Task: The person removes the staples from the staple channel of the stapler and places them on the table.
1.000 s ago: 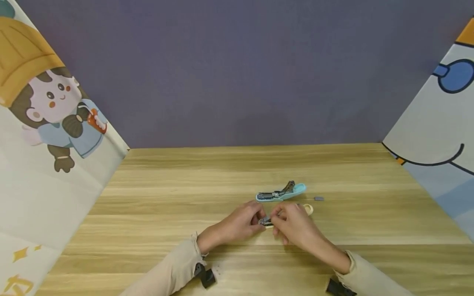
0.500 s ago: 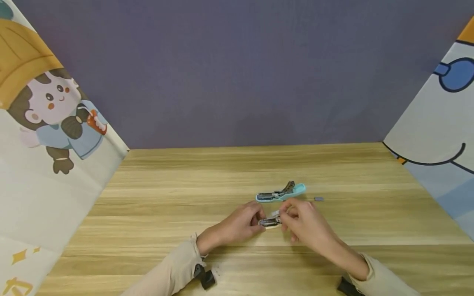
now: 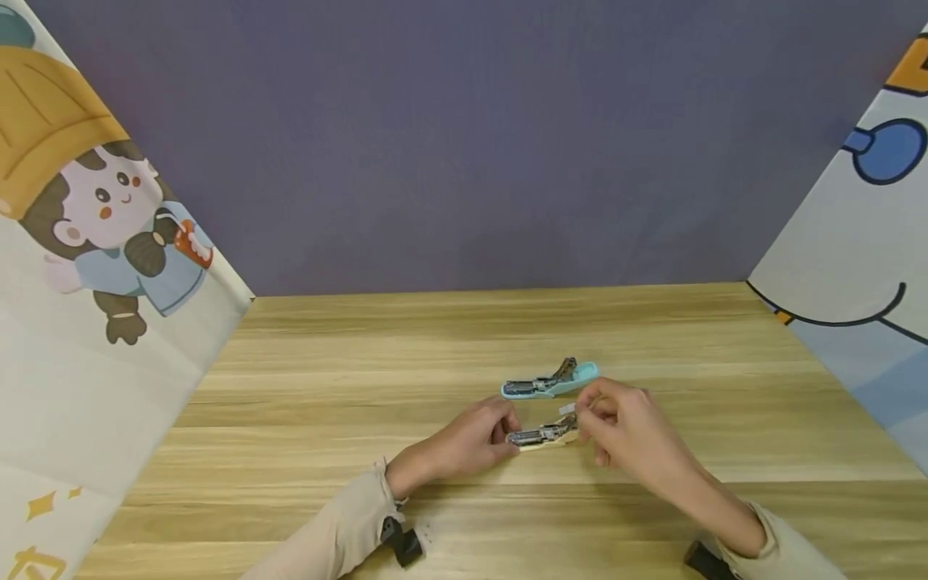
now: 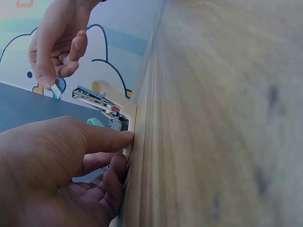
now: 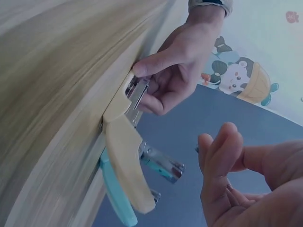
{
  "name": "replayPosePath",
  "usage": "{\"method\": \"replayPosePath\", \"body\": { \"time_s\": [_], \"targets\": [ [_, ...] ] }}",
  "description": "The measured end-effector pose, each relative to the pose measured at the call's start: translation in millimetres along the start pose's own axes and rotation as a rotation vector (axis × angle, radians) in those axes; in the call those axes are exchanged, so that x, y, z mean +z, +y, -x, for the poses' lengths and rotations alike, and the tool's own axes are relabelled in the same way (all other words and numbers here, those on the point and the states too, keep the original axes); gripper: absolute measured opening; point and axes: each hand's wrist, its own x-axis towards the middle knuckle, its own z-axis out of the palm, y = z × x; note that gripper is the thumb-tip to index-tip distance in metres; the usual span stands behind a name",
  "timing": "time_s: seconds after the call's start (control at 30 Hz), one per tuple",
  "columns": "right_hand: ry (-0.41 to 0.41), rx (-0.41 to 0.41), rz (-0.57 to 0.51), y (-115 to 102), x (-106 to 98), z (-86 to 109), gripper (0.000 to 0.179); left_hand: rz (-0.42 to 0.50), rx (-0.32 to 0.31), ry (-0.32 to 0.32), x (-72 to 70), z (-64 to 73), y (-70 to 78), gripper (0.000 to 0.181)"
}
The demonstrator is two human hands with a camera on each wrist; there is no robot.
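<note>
A cream stapler (image 3: pixel 554 440) lies opened out on the wooden table, its metal parts showing. My left hand (image 3: pixel 471 435) grips its left end, with thumb and fingers on either side. To the right, my right hand (image 3: pixel 634 431) pinches a small grey-white strip of staples (image 3: pixel 567 409) between thumb and fingertips. In the left wrist view the strip (image 4: pixel 56 90) is held apart from the raised metal arm (image 4: pixel 94 100) of the stapler. The right wrist view shows the cream handle (image 5: pixel 128 161) spread away from the end that my left hand (image 5: pixel 175 71) holds.
Behind the cream stapler lies a light blue stapler (image 3: pixel 586 374), also opened out. The wooden table (image 3: pixel 326 362) meets a dark back panel (image 3: pixel 464 161). Cartoon-printed panels stand at the left (image 3: pixel 58 362) and right (image 3: pixel 855 225).
My right hand has drawn back rightward from the stapler with the strip, uncovering its metal parts. It now hides the small grey piece on the table. My left hand has stayed in place.
</note>
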Motion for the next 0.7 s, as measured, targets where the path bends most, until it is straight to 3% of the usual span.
{"method": "replayPosePath", "body": {
  "time_s": [0.27, 0.47, 0.7],
  "targets": [
    [0.027, 0.004, 0.012, 2.3, -12.0, 2.6, 0.008, 0.021, 0.000, -0.011, -1.9, 1.0, -2.0, 0.020],
    [0.044, -0.024, 0.044, 4.1, -19.5, -5.2, 0.008, 0.055, 0.003, -0.012, -7.3, -1.2, -3.6, 0.019],
    [0.060, -0.001, 0.078, 8.0, -34.0, -17.8, 0.010, 0.068, -0.001, -0.011, -11.0, -2.8, -5.6, 0.020]
  ]
}}
